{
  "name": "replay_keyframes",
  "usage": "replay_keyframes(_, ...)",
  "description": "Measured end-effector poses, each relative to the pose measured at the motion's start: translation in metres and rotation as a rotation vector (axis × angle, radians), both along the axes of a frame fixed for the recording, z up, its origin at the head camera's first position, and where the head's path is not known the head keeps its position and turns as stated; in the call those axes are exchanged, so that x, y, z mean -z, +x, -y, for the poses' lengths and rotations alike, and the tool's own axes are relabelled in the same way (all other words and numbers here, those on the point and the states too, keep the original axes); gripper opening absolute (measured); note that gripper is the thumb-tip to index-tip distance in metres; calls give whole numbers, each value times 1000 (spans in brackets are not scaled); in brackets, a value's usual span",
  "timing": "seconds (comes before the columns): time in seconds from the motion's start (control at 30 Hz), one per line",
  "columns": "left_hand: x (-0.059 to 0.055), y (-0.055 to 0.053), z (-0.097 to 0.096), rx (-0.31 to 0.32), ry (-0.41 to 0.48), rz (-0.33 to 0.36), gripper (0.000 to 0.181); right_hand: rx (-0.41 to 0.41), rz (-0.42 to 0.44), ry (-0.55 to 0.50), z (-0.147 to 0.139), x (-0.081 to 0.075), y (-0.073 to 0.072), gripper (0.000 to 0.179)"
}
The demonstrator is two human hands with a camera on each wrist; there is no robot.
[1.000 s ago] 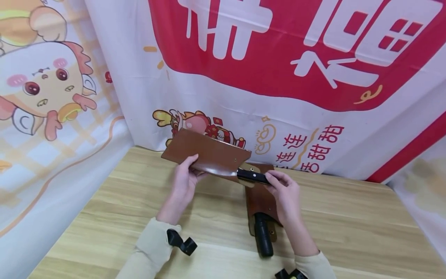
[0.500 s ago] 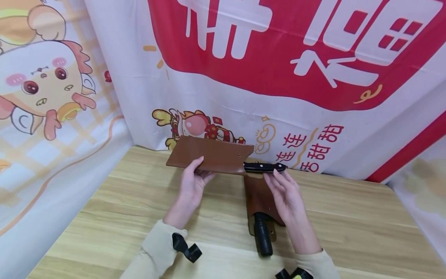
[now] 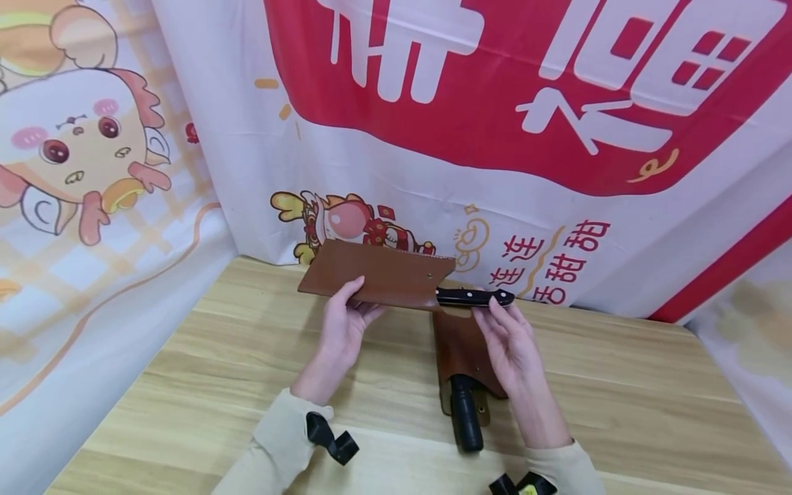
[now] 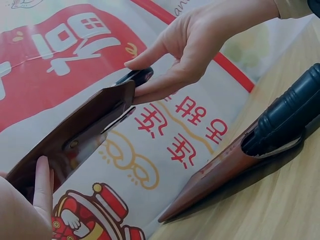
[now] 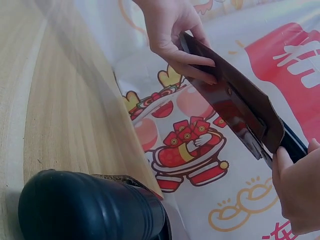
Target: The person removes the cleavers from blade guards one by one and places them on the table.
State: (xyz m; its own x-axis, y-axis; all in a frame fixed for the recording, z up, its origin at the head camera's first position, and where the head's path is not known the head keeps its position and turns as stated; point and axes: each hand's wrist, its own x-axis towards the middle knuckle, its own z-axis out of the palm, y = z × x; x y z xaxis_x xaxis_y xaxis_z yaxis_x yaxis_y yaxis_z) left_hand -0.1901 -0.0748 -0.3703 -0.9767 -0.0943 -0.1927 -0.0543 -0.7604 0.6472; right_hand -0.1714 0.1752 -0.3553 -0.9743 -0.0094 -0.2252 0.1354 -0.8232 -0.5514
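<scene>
A brown leather sheath (image 3: 377, 276) with a knife inside is held level above the wooden table (image 3: 619, 392). My left hand (image 3: 361, 300) grips the sheath's lower edge, thumb on the near face. The knife's black riveted handle (image 3: 473, 297) sticks out to the right, and my right hand (image 3: 490, 307) pinches it, as the left wrist view shows at the handle tip (image 4: 139, 76). In the right wrist view the sheath (image 5: 235, 100) runs diagonally from the left hand (image 5: 172, 30) down to the handle (image 5: 294, 145).
A second brown sheath (image 3: 460, 350) lies flat on the table under my right hand, its thick black handle (image 3: 465, 416) pointing toward me. Printed cloth banners (image 3: 433, 137) hang behind and to the left of the table. Open wood lies left and right.
The sheathed knife swung from tilted down at the right to level and rose slightly. The right hand briefly came off the handle, then its fingers returned to it.
</scene>
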Motion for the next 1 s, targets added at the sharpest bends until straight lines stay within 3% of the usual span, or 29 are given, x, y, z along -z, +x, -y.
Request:
replay_keyframes(0.33,-4,-4,11,-56,14,-11,10,23,-27,-86,-8,-2,-1,62)
replay_keyframes(0.6,-6,-7,25,-76,13,-17,11,39,-19,-94,-15,-3,-1,49)
replay_keyframes(0.83,-11,-8,35,-88,33,-5,8,29,-75,-126,-20,-2,0,31)
replay_keyframes(1.0,-12,-8,41,-93,33,-1,8,18,-65,-127,-26,-2,2,30)
